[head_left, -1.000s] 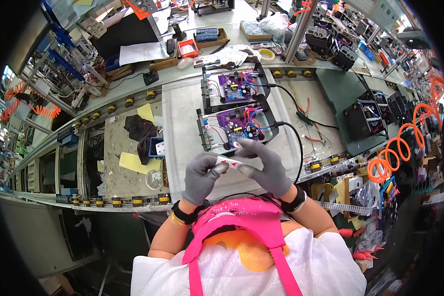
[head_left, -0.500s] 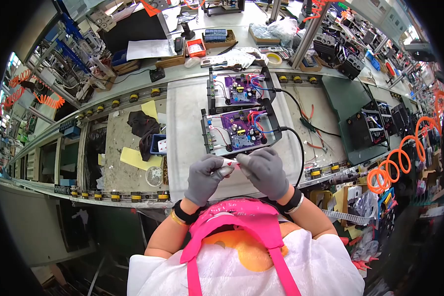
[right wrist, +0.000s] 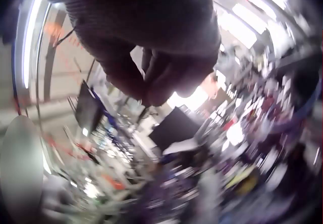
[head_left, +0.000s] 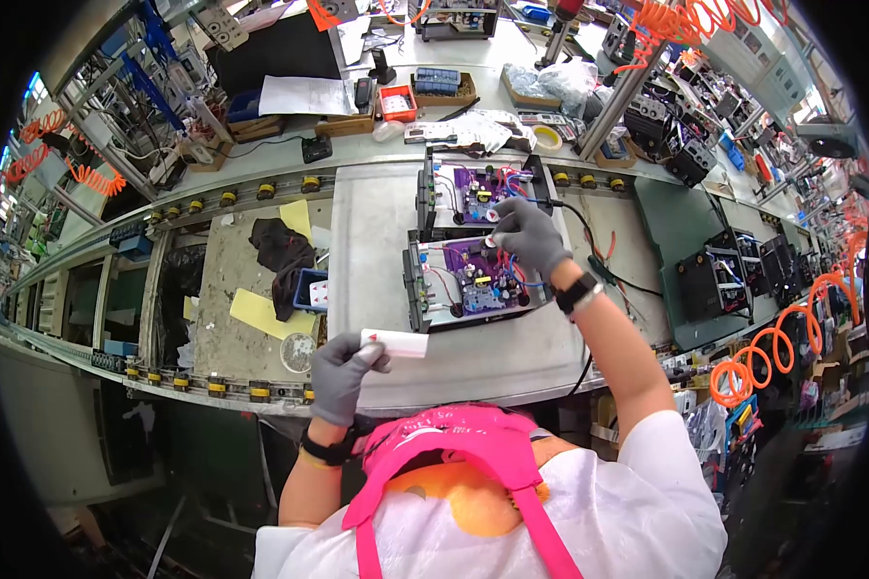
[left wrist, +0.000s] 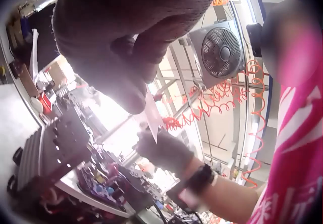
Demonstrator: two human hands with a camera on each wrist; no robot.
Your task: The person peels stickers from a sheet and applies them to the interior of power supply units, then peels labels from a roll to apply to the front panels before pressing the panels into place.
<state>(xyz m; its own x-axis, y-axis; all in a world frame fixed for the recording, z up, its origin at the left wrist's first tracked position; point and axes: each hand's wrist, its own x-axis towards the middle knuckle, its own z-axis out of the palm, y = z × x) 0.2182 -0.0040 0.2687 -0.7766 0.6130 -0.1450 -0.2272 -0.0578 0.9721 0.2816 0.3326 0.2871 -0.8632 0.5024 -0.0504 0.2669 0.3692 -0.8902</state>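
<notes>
In the head view my gloved left hand [head_left: 340, 376] pinches a white strip of stickers [head_left: 401, 344] with a red triangle printed near my fingertips. The strip sticks out to the right over the pale work board [head_left: 377, 251]. My gloved right hand [head_left: 531, 236] reaches over two open black cases, thumb and fingertips pinched together on a small white and red sticker [head_left: 492, 215]. Purple circuit boards with coloured wires lie inside the near case [head_left: 468, 275] and the far case [head_left: 478, 193]. In the right wrist view the glove mostly hides the sticker.
Black cables [head_left: 603, 265] run from the cases to the right, past pliers. A blue bin [head_left: 311, 289] and a dark cloth [head_left: 280, 256] lie on the left. Green panel [head_left: 661, 227] stands at right. Coiled orange hoses [head_left: 743, 372] hang along the right side.
My hands have parted from over the strip. The left has moved left with the strip; the right has gone forward over the cases with the small sticker at its fingertips.
</notes>
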